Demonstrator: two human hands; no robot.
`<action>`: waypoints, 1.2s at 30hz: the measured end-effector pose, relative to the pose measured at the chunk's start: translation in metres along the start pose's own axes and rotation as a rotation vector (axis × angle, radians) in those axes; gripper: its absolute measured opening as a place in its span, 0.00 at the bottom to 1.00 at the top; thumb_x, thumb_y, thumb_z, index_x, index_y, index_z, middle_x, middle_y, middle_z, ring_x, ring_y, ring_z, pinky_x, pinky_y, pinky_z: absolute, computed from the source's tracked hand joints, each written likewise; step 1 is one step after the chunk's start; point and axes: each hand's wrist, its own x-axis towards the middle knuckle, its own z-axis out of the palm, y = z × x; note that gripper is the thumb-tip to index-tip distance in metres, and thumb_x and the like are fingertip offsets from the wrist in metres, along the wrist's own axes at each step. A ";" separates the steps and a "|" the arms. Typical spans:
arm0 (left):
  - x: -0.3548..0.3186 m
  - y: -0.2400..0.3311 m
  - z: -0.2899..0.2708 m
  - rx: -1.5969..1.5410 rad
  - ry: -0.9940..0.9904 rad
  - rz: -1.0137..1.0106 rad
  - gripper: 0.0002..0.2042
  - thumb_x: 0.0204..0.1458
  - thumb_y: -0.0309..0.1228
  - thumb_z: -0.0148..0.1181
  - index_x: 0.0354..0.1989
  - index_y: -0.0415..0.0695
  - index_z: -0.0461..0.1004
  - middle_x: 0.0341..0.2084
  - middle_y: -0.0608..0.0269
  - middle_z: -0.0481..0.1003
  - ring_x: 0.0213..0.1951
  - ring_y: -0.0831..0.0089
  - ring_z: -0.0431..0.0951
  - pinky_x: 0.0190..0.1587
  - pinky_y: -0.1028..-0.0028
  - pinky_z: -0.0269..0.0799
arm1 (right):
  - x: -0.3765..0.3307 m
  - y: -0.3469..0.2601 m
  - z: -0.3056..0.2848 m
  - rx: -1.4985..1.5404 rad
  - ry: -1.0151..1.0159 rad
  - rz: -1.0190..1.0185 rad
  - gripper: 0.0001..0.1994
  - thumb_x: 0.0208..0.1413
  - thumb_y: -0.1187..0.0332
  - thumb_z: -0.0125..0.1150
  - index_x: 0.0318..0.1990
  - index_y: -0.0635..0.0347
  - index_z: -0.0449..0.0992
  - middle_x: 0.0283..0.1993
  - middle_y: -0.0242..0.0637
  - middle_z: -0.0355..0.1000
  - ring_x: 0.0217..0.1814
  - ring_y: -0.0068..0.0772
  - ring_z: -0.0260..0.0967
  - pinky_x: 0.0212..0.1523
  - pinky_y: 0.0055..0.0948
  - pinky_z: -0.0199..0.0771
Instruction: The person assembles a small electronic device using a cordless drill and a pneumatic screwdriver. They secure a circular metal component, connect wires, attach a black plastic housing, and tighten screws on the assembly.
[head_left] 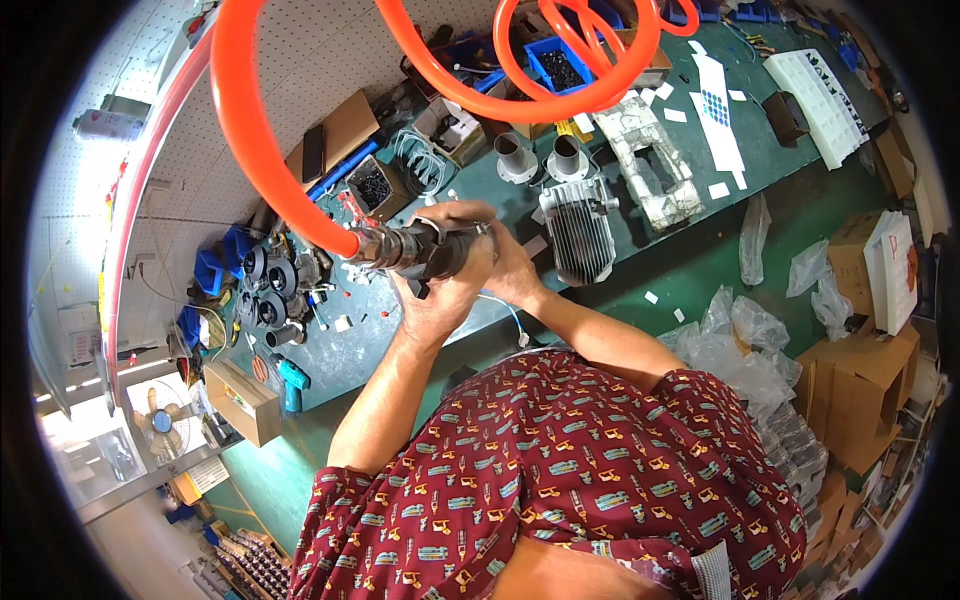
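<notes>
In front of my chest, my left hand is wrapped around a dark air tool. A metal coupling joins the tool to a thick orange coiled air hose, which loops across the upper view. My right hand is closed just beside the left, close to the tool's far side. Its fingertips are hidden, so what it grips cannot be made out. Below the hands hangs a thin cable with a small pale connector; its upper end is out of sight.
A finned metal housing, two flanged metal tubes and white foam packing lie on the green bench. Black round fan-like parts and a teal power drill sit at left. Cardboard boxes and plastic bags are right.
</notes>
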 end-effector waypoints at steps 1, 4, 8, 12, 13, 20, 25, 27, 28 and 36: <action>-0.002 -0.003 0.002 -0.022 0.015 0.008 0.14 0.50 0.20 0.61 0.46 0.40 0.73 0.41 0.58 0.79 0.44 0.70 0.78 0.54 0.67 0.75 | 0.001 0.000 0.000 0.002 0.000 0.000 0.49 0.41 0.64 0.80 0.71 0.65 0.58 0.62 0.53 0.71 0.64 0.49 0.71 0.65 0.38 0.70; -0.003 -0.022 0.003 -0.088 0.018 0.103 0.13 0.51 0.16 0.59 0.44 0.42 0.68 0.39 0.58 0.77 0.44 0.69 0.78 0.55 0.65 0.75 | 0.001 -0.004 0.001 0.006 -0.009 0.002 0.48 0.41 0.64 0.80 0.70 0.65 0.59 0.62 0.53 0.72 0.64 0.49 0.71 0.65 0.38 0.70; 0.002 -0.030 0.008 -0.075 0.023 0.141 0.13 0.52 0.14 0.57 0.43 0.43 0.65 0.35 0.59 0.75 0.42 0.67 0.77 0.54 0.61 0.74 | 0.002 -0.005 -0.001 0.009 -0.001 0.007 0.48 0.41 0.64 0.80 0.70 0.64 0.59 0.62 0.52 0.72 0.64 0.49 0.71 0.65 0.38 0.70; 0.000 -0.044 0.007 -0.058 -0.018 0.174 0.13 0.52 0.14 0.57 0.41 0.43 0.65 0.33 0.59 0.74 0.39 0.68 0.77 0.51 0.61 0.76 | -0.001 -0.006 -0.003 0.016 0.001 0.010 0.47 0.41 0.64 0.80 0.70 0.63 0.60 0.62 0.52 0.72 0.64 0.48 0.72 0.65 0.38 0.70; 0.000 -0.045 0.007 -0.062 -0.031 0.183 0.13 0.52 0.13 0.57 0.41 0.43 0.65 0.33 0.59 0.74 0.38 0.68 0.77 0.50 0.62 0.76 | -0.001 -0.007 -0.002 0.018 0.002 0.010 0.47 0.42 0.64 0.80 0.70 0.63 0.60 0.62 0.52 0.72 0.64 0.48 0.72 0.65 0.38 0.70; 0.006 -0.041 0.007 -0.029 -0.025 0.117 0.08 0.53 0.18 0.57 0.38 0.41 0.67 0.33 0.60 0.74 0.37 0.69 0.76 0.53 0.61 0.76 | -0.001 -0.006 -0.006 0.025 0.022 0.011 0.46 0.42 0.64 0.80 0.69 0.62 0.61 0.61 0.51 0.73 0.64 0.47 0.72 0.65 0.37 0.70; 0.001 -0.040 0.011 -0.174 -0.016 0.177 0.09 0.53 0.18 0.57 0.42 0.41 0.69 0.36 0.62 0.73 0.41 0.69 0.76 0.54 0.64 0.76 | -0.005 -0.008 -0.008 0.056 0.029 0.017 0.45 0.42 0.64 0.80 0.69 0.62 0.62 0.61 0.50 0.73 0.64 0.47 0.72 0.65 0.37 0.70; -0.002 -0.039 0.010 -0.152 0.011 0.095 0.09 0.50 0.19 0.62 0.40 0.39 0.74 0.33 0.63 0.77 0.38 0.72 0.78 0.48 0.68 0.77 | -0.001 -0.031 -0.010 0.200 -0.035 -0.023 0.42 0.45 0.66 0.79 0.68 0.60 0.63 0.61 0.48 0.74 0.64 0.44 0.72 0.66 0.35 0.69; -0.001 -0.030 0.013 -0.073 0.054 0.159 0.07 0.48 0.20 0.66 0.36 0.37 0.78 0.30 0.63 0.80 0.34 0.74 0.81 0.44 0.70 0.78 | 0.003 -0.039 -0.005 0.215 0.015 -0.190 0.35 0.49 0.67 0.76 0.64 0.59 0.66 0.61 0.44 0.74 0.65 0.41 0.70 0.66 0.34 0.68; 0.006 0.066 -0.047 -0.349 0.004 0.061 0.10 0.46 0.21 0.65 0.39 0.37 0.78 0.33 0.66 0.81 0.37 0.80 0.79 0.43 0.73 0.79 | 0.008 0.061 0.001 -0.338 0.027 -0.046 0.50 0.40 0.53 0.84 0.68 0.57 0.58 0.59 0.51 0.75 0.59 0.49 0.77 0.58 0.44 0.77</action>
